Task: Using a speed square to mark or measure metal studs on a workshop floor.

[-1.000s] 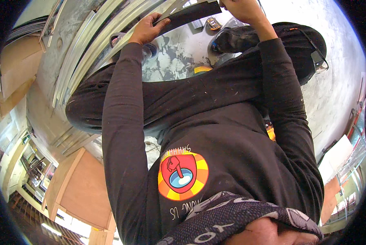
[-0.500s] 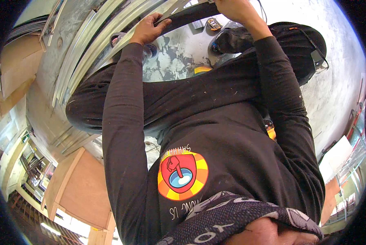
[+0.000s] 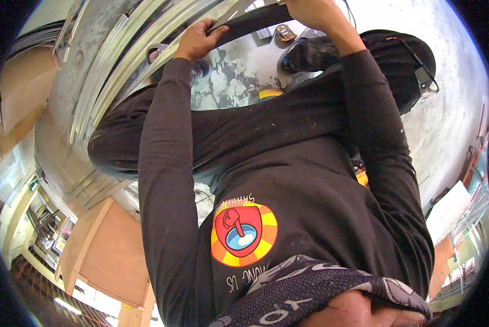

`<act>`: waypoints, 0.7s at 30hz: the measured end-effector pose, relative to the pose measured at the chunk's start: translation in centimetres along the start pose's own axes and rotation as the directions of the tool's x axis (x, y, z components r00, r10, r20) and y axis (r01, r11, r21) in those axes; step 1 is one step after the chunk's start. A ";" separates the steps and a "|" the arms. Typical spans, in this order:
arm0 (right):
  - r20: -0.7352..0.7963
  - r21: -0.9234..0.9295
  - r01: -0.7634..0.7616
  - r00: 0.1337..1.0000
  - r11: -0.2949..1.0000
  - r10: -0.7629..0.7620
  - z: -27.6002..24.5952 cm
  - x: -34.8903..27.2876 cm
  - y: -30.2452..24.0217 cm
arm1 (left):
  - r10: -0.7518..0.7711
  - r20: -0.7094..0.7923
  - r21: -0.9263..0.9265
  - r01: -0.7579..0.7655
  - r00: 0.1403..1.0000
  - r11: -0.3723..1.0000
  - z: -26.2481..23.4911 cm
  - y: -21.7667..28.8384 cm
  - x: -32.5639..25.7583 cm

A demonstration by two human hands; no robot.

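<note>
A long dark strip point(image 3: 255, 23), flat and slightly curved in this view, stretches between my two hands at the top. My left hand point(image 3: 196, 41) is closed on its left end, with the thumb lying along the near edge. At the other end my right hand point(image 3: 314, 15) grips the strip; its fingertips are partly cut off by the upper edge of the picture. Close beyond the left hand lie long pale metal profiles point(image 3: 121, 60), running down to the left. What the strip is made of cannot be told.
A black and orange tool point(image 3: 285, 34) lies on the paint-stained floor point(image 3: 225, 76) near my shoe point(image 3: 292, 61). Something yellow point(image 3: 270, 94) shows beside my leg. Cardboard point(image 3: 23, 90) is at the left, a wooden box point(image 3: 111, 245) at lower left. A dark cable point(image 3: 353, 15) hangs by my right hand.
My right hand has shifted very slightly at the strip's end. The left hand and the strip stay almost where they were.
</note>
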State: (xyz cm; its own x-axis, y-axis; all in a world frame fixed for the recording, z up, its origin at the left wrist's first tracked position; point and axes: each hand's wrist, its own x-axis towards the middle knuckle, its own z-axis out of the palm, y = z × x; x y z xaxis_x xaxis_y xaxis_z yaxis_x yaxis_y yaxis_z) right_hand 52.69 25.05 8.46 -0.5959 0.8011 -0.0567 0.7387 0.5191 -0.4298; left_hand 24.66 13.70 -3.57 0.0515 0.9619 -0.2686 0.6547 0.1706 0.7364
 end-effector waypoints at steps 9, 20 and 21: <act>0.001 0.083 -0.045 0.999 0.996 0.045 -1.9 -0.6 0.3 | -0.036 0.011 -0.023 0.036 0.999 0.999 0.2 -0.1 -0.2; 0.078 0.200 0.037 0.996 0.979 -0.053 4.1 -1.1 5.3 | -0.039 0.056 -0.023 0.040 0.998 0.999 -1.7 2.2 -0.9; 0.076 0.195 0.041 0.996 0.980 -0.057 4.3 -1.1 5.4 | -0.052 0.097 -0.110 0.062 0.994 0.992 -2.4 3.5 -1.1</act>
State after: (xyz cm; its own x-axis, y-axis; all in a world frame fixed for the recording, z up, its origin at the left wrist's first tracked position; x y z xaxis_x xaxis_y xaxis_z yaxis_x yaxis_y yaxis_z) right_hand 55.97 25.68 2.34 -0.6589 0.7455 -0.1002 0.6380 0.4833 -0.5995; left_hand 25.12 13.73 0.78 0.0904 0.9266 -0.3651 0.5694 0.2527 0.7823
